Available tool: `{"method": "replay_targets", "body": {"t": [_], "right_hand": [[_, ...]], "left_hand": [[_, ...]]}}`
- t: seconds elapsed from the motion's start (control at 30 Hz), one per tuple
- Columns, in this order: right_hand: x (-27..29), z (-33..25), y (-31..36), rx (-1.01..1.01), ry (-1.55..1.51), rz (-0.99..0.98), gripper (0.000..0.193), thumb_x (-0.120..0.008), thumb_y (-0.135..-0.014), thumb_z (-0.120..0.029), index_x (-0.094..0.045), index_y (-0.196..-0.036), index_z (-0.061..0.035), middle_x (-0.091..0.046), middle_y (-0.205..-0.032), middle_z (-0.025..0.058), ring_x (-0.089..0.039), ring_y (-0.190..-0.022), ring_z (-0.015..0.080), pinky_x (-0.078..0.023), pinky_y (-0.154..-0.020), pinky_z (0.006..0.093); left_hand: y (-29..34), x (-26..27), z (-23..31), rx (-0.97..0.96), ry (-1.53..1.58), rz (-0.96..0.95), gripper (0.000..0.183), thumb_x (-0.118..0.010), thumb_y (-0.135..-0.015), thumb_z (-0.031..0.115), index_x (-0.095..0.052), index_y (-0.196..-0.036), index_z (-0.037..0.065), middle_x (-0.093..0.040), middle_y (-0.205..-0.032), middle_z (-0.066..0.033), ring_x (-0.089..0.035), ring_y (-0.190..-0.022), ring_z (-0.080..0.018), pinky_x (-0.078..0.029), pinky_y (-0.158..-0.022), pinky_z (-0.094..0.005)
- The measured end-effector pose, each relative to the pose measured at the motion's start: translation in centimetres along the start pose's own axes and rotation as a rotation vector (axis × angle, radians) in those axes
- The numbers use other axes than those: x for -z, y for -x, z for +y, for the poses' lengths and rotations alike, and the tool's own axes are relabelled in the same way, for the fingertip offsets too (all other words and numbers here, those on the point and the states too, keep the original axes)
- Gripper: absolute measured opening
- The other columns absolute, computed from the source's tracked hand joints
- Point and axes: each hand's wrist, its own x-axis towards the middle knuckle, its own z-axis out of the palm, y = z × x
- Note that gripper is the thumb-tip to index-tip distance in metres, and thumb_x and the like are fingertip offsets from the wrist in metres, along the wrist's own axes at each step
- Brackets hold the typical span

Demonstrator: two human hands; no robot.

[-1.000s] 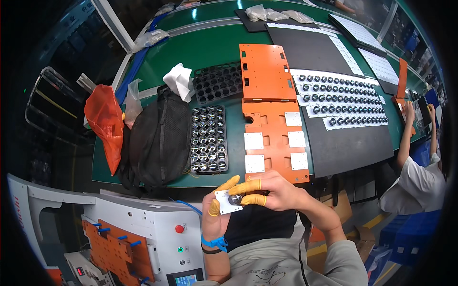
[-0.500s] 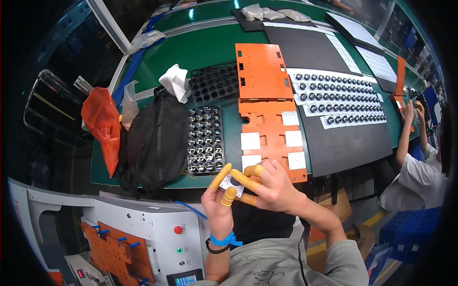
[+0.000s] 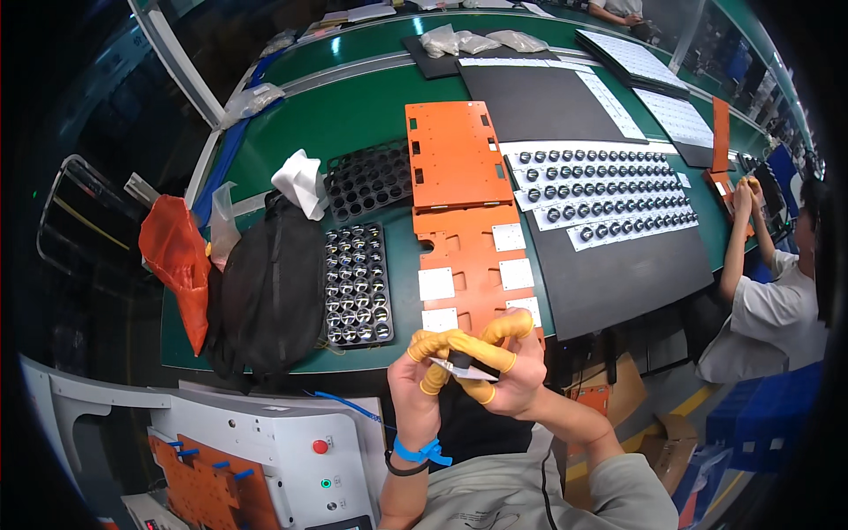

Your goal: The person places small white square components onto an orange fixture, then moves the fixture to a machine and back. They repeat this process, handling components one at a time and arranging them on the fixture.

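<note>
I am monitoring left hand (image 3: 417,387) and right hand (image 3: 521,374); fingers (image 3: 514,325) are clamping a flat white plate (image 3: 471,373). Uneven pinching may be risking slippage.

it's a small, flat white plate (image 3: 470,372) with a stubby dark piece (image 3: 460,359) on its upper face; the plate's tilted, almost edge-on to the view, sloping down to the right; it's up in the air between both hands (image 3: 417,389), this side of the worktop (image 3: 402,305); parts of both pieces are covered up, so can't tell the full outline
</note>
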Motion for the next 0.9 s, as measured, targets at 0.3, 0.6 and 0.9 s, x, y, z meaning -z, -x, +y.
{"method": "replay_targets", "body": {"t": [0.3, 0.6, 0.9], "right_hand": [[1.0, 1.2, 0.3, -0.081, 0.033, -0.178, 0.043, -0.085, -0.074, -0.015, -0.073, -0.113, -0.0007, -0.056, -0.107, 0.0105, -0.055, -0.088, 0.0238, -0.049, -0.070, 0.0335], [0.5, 3.3, 1.6, -0.234, 0.166, -0.266, 0.045, -0.079, -0.082, -0.014, -0.065, -0.123, -0.0005, -0.058, -0.111, 0.0116, -0.053, -0.096, 0.0287, -0.047, -0.085, 0.0379], [1.0, 3.5, 1.6, -0.243, 0.187, -0.271, 0.043, -0.078, -0.082, -0.014, -0.066, -0.120, 0.0010, -0.058, -0.108, 0.0114, -0.053, -0.094, 0.0275, -0.046, -0.084, 0.0373]], "left_hand": [[-2.2, 1.0, 2.2, -0.079, -0.421, -0.034, 0.025, -0.075, -0.091, 0.019, -0.066, -0.093, -0.004, -0.056, -0.083, -0.0009, -0.047, -0.071, -0.0086, -0.041, -0.062, -0.0263], [-11.0, 1.0, 4.0, -0.395, -1.376, 0.141, 0.024, -0.070, -0.089, 0.020, -0.068, -0.087, -0.004, -0.062, -0.079, -0.0159, -0.061, -0.069, -0.0339, -0.044, -0.062, -0.0405], [-14.8, 0.6, 1.8, -0.171, -1.702, 0.142, 0.031, -0.072, -0.087, 0.030, -0.075, -0.088, 0.000, -0.071, -0.079, -0.0191, -0.069, -0.077, -0.0386, -0.052, -0.069, -0.0467]]}}
